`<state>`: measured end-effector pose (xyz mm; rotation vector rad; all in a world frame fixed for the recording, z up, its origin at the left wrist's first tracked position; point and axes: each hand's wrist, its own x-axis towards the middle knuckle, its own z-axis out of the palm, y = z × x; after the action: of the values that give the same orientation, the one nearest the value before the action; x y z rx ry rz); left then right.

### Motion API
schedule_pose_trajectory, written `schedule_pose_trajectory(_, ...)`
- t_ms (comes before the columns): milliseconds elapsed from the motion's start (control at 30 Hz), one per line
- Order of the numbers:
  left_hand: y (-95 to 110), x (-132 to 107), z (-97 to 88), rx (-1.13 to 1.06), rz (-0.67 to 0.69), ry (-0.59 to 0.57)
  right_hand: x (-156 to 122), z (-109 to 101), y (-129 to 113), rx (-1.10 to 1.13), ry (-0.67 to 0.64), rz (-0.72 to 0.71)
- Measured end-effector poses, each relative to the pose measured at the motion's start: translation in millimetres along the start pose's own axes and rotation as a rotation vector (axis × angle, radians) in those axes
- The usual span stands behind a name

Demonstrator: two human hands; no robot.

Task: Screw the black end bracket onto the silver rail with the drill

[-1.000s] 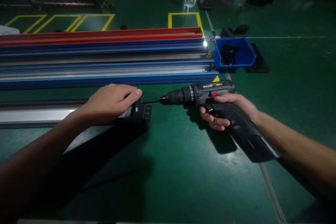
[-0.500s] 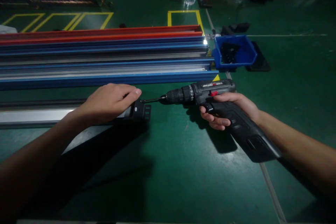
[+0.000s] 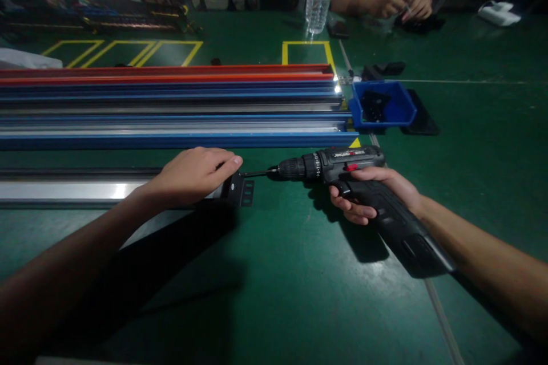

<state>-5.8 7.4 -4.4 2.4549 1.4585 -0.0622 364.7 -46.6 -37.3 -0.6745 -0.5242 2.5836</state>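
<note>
My right hand (image 3: 363, 194) is wrapped round the grip of a black cordless drill (image 3: 351, 159), which lies nearly level and points left. Its long thin bit (image 3: 257, 173) reaches the black end bracket (image 3: 233, 187) on a silver metal profile (image 3: 85, 188). Over that end of the profile, my left hand (image 3: 197, 175) is closed on it, thumb along the top close to the bit's tip. The fingers on the far side are hidden, and so is any screw at the tip. A slotted tab of the bracket sticks out to the right.
Behind the silver profile lie several long blue profiles (image 3: 180, 140) and an orange one (image 3: 171, 74). A blue bin (image 3: 385, 122) with black parts stands at their right end. Farther back are water bottles (image 3: 317, 5), a co-worker's hands (image 3: 405, 4) and a white device (image 3: 499, 13).
The view has tilted up slightly, so everything sits lower in the picture and more of the co-worker shows. Both hands keep their hold, and the bit stays at the bracket.
</note>
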Motion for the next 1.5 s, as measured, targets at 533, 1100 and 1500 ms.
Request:
schedule_pose_trajectory(533,-1.3,0.5,0.9,-0.01,0.0,0.007,0.6,-1.4,0.6,0.018,-0.005,0.002)
schedule_pose_trajectory(1100,1.2,-0.8,-2.0,-0.016,-0.01,-0.002,0.8,-1.4,0.7,0.012,-0.018,-0.006)
schedule_pose_trajectory(1500,-1.3,-0.3,-0.8,0.009,-0.003,-0.012,0.4,0.3,-0.1,0.009,-0.002,0.003)
